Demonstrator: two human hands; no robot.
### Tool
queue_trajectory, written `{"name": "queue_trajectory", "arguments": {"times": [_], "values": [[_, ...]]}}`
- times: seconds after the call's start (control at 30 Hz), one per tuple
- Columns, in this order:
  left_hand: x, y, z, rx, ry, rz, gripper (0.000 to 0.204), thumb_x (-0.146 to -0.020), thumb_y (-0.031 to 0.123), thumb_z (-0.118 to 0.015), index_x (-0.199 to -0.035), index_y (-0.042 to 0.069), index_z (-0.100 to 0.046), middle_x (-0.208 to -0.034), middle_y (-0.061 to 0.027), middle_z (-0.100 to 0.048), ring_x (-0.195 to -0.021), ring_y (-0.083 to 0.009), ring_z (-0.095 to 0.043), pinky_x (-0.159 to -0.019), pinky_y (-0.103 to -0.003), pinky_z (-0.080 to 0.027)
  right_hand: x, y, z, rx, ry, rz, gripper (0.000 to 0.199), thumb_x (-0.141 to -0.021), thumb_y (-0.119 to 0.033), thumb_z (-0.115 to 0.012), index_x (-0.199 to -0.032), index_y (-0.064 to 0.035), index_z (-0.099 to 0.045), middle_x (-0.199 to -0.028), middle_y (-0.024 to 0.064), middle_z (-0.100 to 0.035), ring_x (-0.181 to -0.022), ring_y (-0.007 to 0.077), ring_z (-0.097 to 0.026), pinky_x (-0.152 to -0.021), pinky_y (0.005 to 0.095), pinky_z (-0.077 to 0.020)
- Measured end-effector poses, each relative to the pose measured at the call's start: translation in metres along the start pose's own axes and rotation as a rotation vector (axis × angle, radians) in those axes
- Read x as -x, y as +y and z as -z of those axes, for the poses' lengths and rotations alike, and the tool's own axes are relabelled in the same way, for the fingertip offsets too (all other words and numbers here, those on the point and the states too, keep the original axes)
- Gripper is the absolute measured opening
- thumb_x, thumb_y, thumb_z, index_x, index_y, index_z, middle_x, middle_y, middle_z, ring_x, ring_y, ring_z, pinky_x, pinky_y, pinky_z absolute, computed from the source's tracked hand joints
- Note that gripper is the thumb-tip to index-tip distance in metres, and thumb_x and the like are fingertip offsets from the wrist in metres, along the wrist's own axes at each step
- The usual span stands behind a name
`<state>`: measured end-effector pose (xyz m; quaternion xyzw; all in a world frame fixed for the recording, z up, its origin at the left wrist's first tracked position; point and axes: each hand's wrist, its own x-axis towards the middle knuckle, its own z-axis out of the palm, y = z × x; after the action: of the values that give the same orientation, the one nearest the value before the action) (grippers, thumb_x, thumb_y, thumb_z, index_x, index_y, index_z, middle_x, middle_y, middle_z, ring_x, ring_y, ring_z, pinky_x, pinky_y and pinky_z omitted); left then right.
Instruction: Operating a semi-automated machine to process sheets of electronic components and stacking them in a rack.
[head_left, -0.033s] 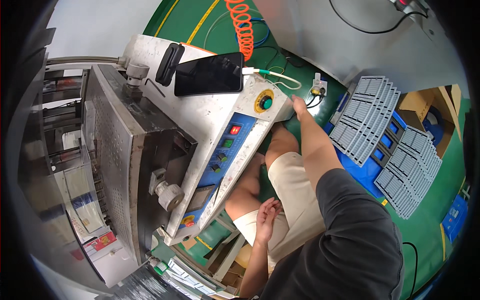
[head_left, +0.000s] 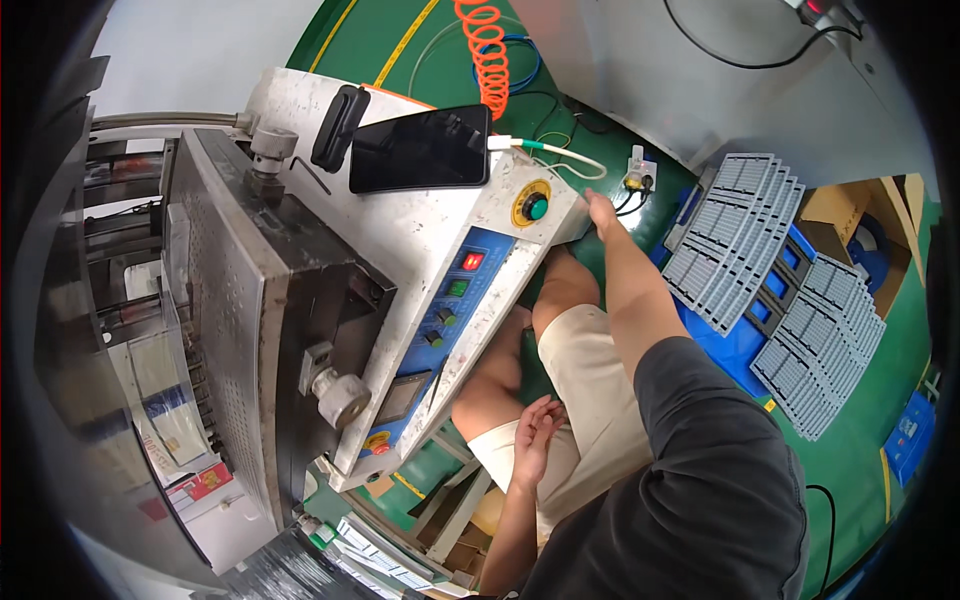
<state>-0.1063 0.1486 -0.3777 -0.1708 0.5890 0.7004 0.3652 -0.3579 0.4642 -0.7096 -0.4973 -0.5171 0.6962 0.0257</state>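
My right hand (head_left: 601,214) reaches to the end of the white machine table (head_left: 400,225), by the corner with the green push button (head_left: 536,207). Its fingertips meet or pass behind that edge, so their grip is hidden. Over my lap rests my left hand (head_left: 538,437), palm turned up, fingers loosely bent and nothing visible in them. The blue control panel (head_left: 440,325) runs along the table's front, with a lit red display, knobs and a red button (head_left: 378,444). A black phone (head_left: 420,150) lies on top, plugged into a white cable (head_left: 570,158).
A heavy metal press block (head_left: 290,290) with knurled knobs fills the left. Beside the phone are a black case (head_left: 340,128) and a hex key (head_left: 310,176). Stacked grey trays (head_left: 735,240) stand on a blue crate (head_left: 720,345) at right. An orange coiled hose (head_left: 487,65) hangs behind.
The view has shifted very slightly. Both my hands keep the same places and poses.
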Motion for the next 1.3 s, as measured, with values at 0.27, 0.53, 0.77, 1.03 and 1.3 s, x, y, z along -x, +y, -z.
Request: {"name": "queue_trajectory", "arguments": {"times": [0.27, 0.53, 0.77, 1.03, 1.3], "values": [[-0.012, 0.004, -0.004, -0.033, -0.041, 0.040, 0.036, -0.099, 0.009, -0.044, -0.134, 0.003, -0.040, -0.131, -0.0117, -0.050, -0.118, -0.0205, -0.049, -0.099, -0.034, -0.039, -0.074, -0.006, 0.015, 1.134, -0.551, 0.418, 0.032, -0.086, -0.024, -0.053, -0.112, -0.0097, -0.065, -0.111, 0.0133, -0.065, -0.103, 0.0272, -0.061, -0.089, 0.0350, -0.0464], [-0.013, 0.004, 0.000, -0.021, 0.000, 0.060, 0.037, -0.098, 0.008, -0.043, -0.135, 0.003, -0.039, -0.132, -0.0103, -0.049, -0.118, -0.0194, -0.049, -0.099, -0.033, -0.039, -0.026, -0.048, -0.003, 0.817, -0.436, 0.397, 0.025, -0.079, -0.025, -0.062, -0.097, -0.0085, -0.067, -0.098, 0.0169, -0.066, -0.092, 0.0346, -0.063, -0.080, 0.0404, -0.0501], [-0.021, 0.009, -0.005, -0.045, -0.039, 0.097, 0.038, -0.098, 0.007, -0.043, -0.135, 0.003, -0.039, -0.134, -0.0099, -0.049, -0.118, -0.0193, -0.050, -0.098, -0.032, -0.040, -0.026, -0.085, -0.004, 0.718, -0.188, 0.356, 0.033, -0.082, -0.026, -0.061, -0.108, -0.0066, -0.057, -0.095, 0.0221, -0.063, -0.092, 0.0398, -0.060, -0.080, 0.0416, -0.0485], [-0.015, 0.009, -0.002, -0.046, -0.006, 0.096, 0.038, -0.098, 0.007, -0.043, -0.135, 0.003, -0.039, -0.135, -0.0102, -0.048, -0.119, -0.0200, -0.049, -0.098, -0.032, -0.039, -0.024, -0.067, -0.034, 0.773, -0.062, 0.212, 0.049, -0.085, -0.030, -0.056, -0.126, -0.0043, -0.048, -0.113, 0.0226, -0.061, -0.107, 0.0390, -0.058, -0.088, 0.0429, -0.0484], [-0.019, 0.003, -0.001, -0.022, -0.031, 0.063, 0.037, -0.098, 0.008, -0.044, -0.135, 0.002, -0.040, -0.134, -0.0109, -0.049, -0.117, -0.0202, -0.050, -0.099, -0.033, -0.040, -0.063, -0.045, 0.029, 0.557, -0.275, -0.248, 0.033, -0.089, -0.035, -0.056, -0.084, -0.0045, -0.065, -0.075, 0.0174, -0.065, -0.056, 0.0261, -0.062, -0.047, 0.0383, -0.0488]]}}
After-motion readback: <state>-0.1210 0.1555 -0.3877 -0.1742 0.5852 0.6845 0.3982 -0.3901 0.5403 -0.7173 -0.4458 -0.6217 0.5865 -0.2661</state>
